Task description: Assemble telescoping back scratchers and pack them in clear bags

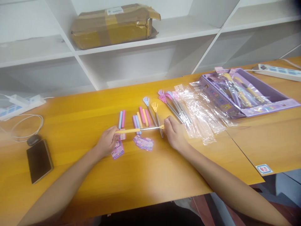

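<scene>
Between my two hands a back scratcher (149, 128) with a yellow handle and a silver rod is held level above the table. My left hand (108, 140) is closed round the end of its yellow handle. Wrapped round its yellow head is my right hand (173, 132), which hides most of that head. Behind it lie a blue-headed back scratcher (146, 101) and a yellow-headed back scratcher (155, 107). Several coloured handle tubes (141, 115) lie beyond the rod, with a pink tube (123, 118) further left. Printed cards (144, 143) lie just below the rod.
More back scratchers (175, 106) lie beside clear plastic bags (202, 110). A purple display box (270, 105) with wrapped items stands at the right. A phone (39, 161) and white cable (42, 121) are at the left. Shelves behind hold a taped carton (113, 26).
</scene>
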`<state>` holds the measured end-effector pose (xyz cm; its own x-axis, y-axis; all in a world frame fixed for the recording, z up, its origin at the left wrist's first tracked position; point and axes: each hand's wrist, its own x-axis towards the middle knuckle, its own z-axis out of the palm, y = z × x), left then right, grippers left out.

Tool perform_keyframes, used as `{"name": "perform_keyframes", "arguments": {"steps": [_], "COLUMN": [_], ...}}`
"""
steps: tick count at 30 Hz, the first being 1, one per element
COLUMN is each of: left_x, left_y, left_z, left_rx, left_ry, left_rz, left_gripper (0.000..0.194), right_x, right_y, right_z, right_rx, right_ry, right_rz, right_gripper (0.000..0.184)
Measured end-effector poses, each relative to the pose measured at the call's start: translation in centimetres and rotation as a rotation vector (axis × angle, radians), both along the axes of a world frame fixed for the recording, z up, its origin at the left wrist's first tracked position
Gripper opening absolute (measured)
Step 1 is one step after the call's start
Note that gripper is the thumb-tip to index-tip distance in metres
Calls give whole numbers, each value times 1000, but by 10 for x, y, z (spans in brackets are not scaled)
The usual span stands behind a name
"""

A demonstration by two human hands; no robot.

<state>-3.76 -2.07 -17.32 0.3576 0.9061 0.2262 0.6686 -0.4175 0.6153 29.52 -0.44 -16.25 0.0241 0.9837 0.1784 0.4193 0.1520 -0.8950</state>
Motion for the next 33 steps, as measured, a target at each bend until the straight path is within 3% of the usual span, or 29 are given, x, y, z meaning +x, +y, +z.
{"name": "perform_keyframes", "arguments": {"steps": [33], "left_x": [7], "left_y": [-5], "left_z": [0], "left_rx": [5], "left_ry": [5], "left_rz": [-29], "left_gripper": [55], "right_x": [-4], "right_y": [-8], "right_z": [-6], "right_rx": [-37], "right_ry": [14], "right_rz": [48], "right_gripper": [45]}}
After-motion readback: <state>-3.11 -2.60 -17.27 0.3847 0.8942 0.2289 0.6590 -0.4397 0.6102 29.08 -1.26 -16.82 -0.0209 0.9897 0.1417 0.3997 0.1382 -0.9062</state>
